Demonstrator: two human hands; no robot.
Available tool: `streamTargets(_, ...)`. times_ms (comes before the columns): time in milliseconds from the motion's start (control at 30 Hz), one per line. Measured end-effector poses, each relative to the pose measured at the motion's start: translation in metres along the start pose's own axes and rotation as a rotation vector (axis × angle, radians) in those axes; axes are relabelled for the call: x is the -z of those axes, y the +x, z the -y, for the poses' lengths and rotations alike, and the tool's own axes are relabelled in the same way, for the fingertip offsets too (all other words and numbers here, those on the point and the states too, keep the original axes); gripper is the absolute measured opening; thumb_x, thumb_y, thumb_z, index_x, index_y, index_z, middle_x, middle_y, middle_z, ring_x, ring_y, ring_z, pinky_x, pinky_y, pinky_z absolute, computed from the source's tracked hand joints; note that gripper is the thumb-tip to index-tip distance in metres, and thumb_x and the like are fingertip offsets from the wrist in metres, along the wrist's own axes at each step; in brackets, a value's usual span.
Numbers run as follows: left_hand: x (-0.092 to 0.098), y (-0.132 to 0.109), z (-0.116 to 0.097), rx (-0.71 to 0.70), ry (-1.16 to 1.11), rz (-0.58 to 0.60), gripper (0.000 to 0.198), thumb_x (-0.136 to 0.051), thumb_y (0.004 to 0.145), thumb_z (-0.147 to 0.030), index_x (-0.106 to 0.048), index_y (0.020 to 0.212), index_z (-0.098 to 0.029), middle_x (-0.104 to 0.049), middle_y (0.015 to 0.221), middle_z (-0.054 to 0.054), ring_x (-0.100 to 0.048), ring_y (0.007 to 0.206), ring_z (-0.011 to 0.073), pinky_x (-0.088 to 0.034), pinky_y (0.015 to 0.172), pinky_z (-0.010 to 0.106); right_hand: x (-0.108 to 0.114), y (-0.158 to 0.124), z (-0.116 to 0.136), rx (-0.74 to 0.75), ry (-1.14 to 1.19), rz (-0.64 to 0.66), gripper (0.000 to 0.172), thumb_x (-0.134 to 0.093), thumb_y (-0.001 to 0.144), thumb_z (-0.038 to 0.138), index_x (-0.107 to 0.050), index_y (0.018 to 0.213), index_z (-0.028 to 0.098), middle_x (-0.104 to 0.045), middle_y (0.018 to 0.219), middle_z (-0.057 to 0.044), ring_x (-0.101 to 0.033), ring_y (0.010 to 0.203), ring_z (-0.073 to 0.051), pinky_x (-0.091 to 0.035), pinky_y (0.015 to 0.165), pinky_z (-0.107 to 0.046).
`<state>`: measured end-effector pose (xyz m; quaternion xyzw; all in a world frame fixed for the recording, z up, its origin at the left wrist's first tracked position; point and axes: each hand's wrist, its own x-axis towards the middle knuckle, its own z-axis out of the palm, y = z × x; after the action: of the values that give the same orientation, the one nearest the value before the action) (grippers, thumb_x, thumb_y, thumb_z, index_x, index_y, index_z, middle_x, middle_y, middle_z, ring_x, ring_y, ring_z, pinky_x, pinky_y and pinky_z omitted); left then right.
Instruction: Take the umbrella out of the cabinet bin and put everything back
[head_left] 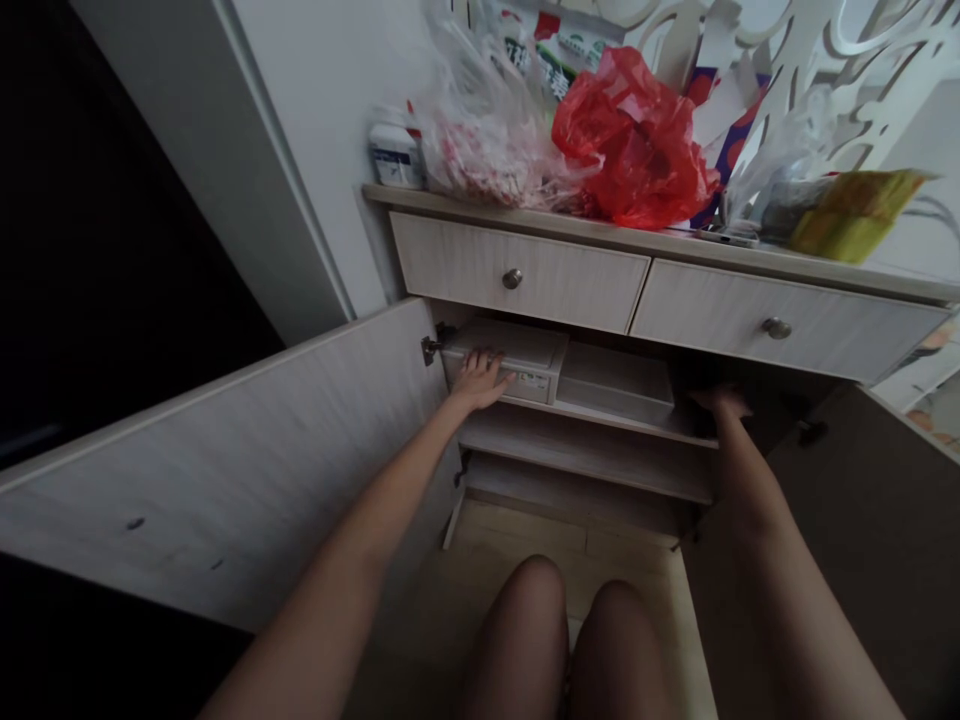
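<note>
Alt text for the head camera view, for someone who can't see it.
A crouching person reaches into an open cabinet: the left hand rests on a white box on the upper shelf, the right hand reaches into the dark right side. Plastic bags, one red, crowd the cabinet top.

Dim, soft daylight from upper right; deep shadow at left (wide-angle bending at edges); slight blur.

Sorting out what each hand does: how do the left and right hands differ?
The left hand lies flat on the white box, well lit. The right hand reaches into the dark right end of the shelf, partly hidden in shadow. Both reach that same shelf.
</note>
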<state>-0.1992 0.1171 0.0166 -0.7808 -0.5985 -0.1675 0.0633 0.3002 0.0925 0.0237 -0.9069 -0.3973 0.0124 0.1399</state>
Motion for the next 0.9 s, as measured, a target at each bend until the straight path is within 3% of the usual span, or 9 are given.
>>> streamTargets(100, -0.001, 0.0, 0.001, -0.003, 0.005, -0.004, 0.073, -0.026, 0.095, -0.062, -0.038, 0.15, -0.015, -0.036, 0.157, 0.018, -0.023, 0.15, 0.0351, -0.016, 0.121, 0.051, -0.017, 0.002, -0.004, -0.204, 0.075, 0.064, 0.117, -0.072, 0.064, 0.076, -0.035, 0.153, 0.011, -0.04, 0.144, -0.039, -0.04, 0.135, -0.053, -0.031, 0.098, -0.077)
streamTargets(233, -0.003, -0.001, 0.001, -0.011, 0.015, -0.021, 0.073, -0.026, 0.096, -0.061, -0.038, 0.15, -0.014, -0.036, 0.158, 0.018, -0.023, 0.15, 0.0356, -0.016, 0.121, 0.051, -0.026, 0.002, 0.004, -0.251, 0.153, 0.062, 0.115, -0.069, 0.067, 0.077, -0.039, 0.151, 0.005, -0.035, 0.145, -0.043, -0.033, 0.138, -0.056, -0.024, 0.097, -0.081)
streamTargets(367, -0.002, -0.001, 0.0, -0.009, 0.033, -0.019, 0.073, -0.027, 0.096, -0.06, -0.039, 0.149, -0.012, -0.037, 0.157, 0.019, -0.024, 0.149, 0.0363, -0.015, 0.122, 0.051, -0.026, 0.003, 0.008, -0.252, 0.192, 0.003, 0.114, -0.064, 0.071, 0.076, -0.034, 0.153, 0.003, -0.02, 0.152, -0.045, -0.025, 0.14, -0.058, -0.022, 0.097, -0.081)
streamTargets(467, 0.0, -0.002, -0.001, -0.008, 0.038, -0.007, 0.074, -0.027, 0.096, -0.061, -0.039, 0.15, -0.012, -0.037, 0.157, 0.02, -0.025, 0.149, 0.0366, -0.016, 0.121, 0.051, -0.02, -0.004, 0.009, -0.094, 0.204, -0.118, 0.095, -0.055, 0.085, 0.064, -0.03, 0.155, 0.003, -0.02, 0.156, -0.038, -0.026, 0.142, -0.053, -0.021, 0.102, -0.079)
streamTargets(600, 0.001, -0.002, -0.002, -0.007, 0.05, -0.01, 0.074, -0.028, 0.095, -0.061, -0.039, 0.15, -0.013, -0.037, 0.157, 0.02, -0.025, 0.149, 0.0367, -0.016, 0.121, 0.051, -0.008, -0.035, 0.018, 0.365, 0.231, -0.277, 0.058, -0.033, 0.099, 0.045, -0.05, 0.145, 0.014, -0.048, 0.145, -0.024, -0.04, 0.137, -0.042, -0.025, 0.11, -0.068)
streamTargets(667, 0.0, -0.001, -0.002, -0.003, 0.044, -0.005, 0.074, -0.028, 0.095, -0.061, -0.038, 0.151, -0.012, -0.036, 0.157, 0.02, -0.024, 0.149, 0.0372, -0.016, 0.121, 0.052, -0.008, -0.056, 0.024, 0.709, 0.134, -0.201, 0.048, -0.033, 0.1, 0.04, -0.061, 0.135, 0.021, -0.058, 0.137, -0.015, -0.046, 0.132, -0.034, -0.026, 0.114, -0.058)
streamTargets(733, 0.0, 0.0, -0.001, 0.003, 0.027, 0.011, 0.074, -0.027, 0.095, -0.061, -0.037, 0.151, -0.014, -0.035, 0.159, 0.019, -0.023, 0.15, 0.0372, -0.016, 0.121, 0.053, -0.01, -0.072, 0.027, 0.947, 0.005, -0.089, 0.041, -0.036, 0.1, 0.034, -0.067, 0.124, 0.024, -0.065, 0.128, -0.01, -0.051, 0.126, -0.029, -0.026, 0.116, -0.05)
streamTargets(800, 0.0, 0.002, 0.0, 0.012, 0.014, 0.039, 0.074, -0.027, 0.095, -0.061, -0.036, 0.152, -0.015, -0.033, 0.16, 0.018, -0.021, 0.151, 0.0372, -0.017, 0.121, 0.054, -0.012, -0.08, 0.026, 1.015, -0.087, -0.018, 0.038, -0.037, 0.1, 0.029, -0.07, 0.119, 0.023, -0.068, 0.121, -0.01, -0.056, 0.12, -0.027, -0.028, 0.115, -0.045)
streamTargets(900, 0.0, 0.003, 0.0, 0.024, 0.007, 0.069, 0.074, -0.026, 0.095, -0.062, -0.037, 0.152, -0.016, -0.031, 0.161, 0.017, -0.02, 0.151, 0.0376, -0.019, 0.12, 0.055, -0.007, -0.078, 0.02, 0.969, -0.144, 0.042, 0.037, -0.038, 0.101, 0.029, -0.069, 0.121, 0.023, -0.07, 0.12, -0.011, -0.06, 0.115, -0.027, -0.034, 0.11, -0.042)
